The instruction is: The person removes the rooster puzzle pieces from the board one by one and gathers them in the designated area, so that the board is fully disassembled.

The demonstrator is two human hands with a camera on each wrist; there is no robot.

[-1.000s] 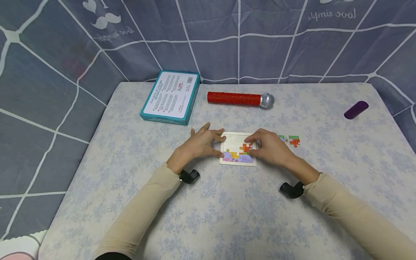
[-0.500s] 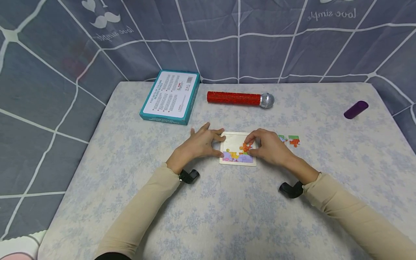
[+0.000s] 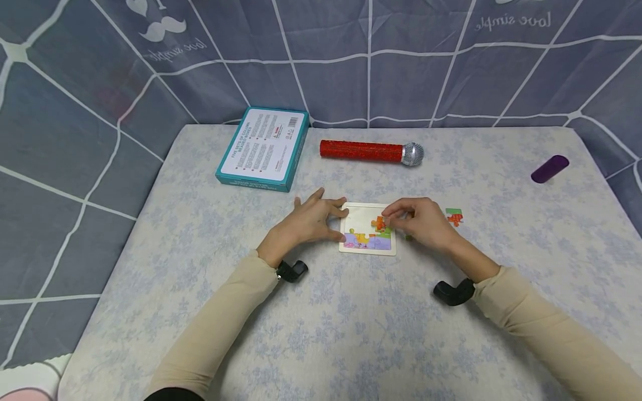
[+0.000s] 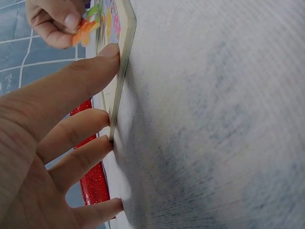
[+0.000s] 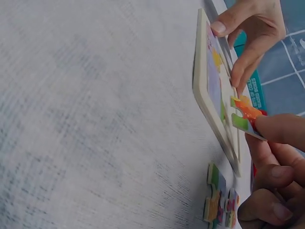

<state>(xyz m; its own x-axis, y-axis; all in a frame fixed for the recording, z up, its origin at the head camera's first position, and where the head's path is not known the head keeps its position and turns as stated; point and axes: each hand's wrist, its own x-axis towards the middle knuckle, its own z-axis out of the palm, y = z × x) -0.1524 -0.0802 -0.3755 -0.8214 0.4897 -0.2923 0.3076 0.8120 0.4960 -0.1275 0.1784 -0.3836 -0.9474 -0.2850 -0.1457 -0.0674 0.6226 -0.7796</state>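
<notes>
A pale puzzle tray (image 3: pixel 362 206) lies flat, with joined purple and yellow pieces (image 3: pixel 362 241) along its near side. The left hand (image 3: pixel 311 221) rests at the tray's left edge, thumb and fingertips touching the rim, fingers spread. Between thumb and fingers, the right hand (image 3: pixel 420 223) pinches an orange and green piece (image 3: pixel 378 224) over the tray's right part; in the right wrist view this piece (image 5: pixel 247 113) is tilted and lifted off the tray. In the left wrist view, the left thumb presses the tray's rim (image 4: pixel 125 52).
Loose puzzle pieces (image 3: pixel 454 216) lie right of the right hand, partly hidden by it in the head view. Behind the tray are a red microphone (image 3: pixel 361 151) and a teal-edged box (image 3: pixel 263 146). A purple cylinder (image 3: pixel 549 169) lies at the far right.
The right hand has moved slightly right and lifted the orange piece, tilting it. Green now shows beneath it on the tray. The left hand has stayed in place.
</notes>
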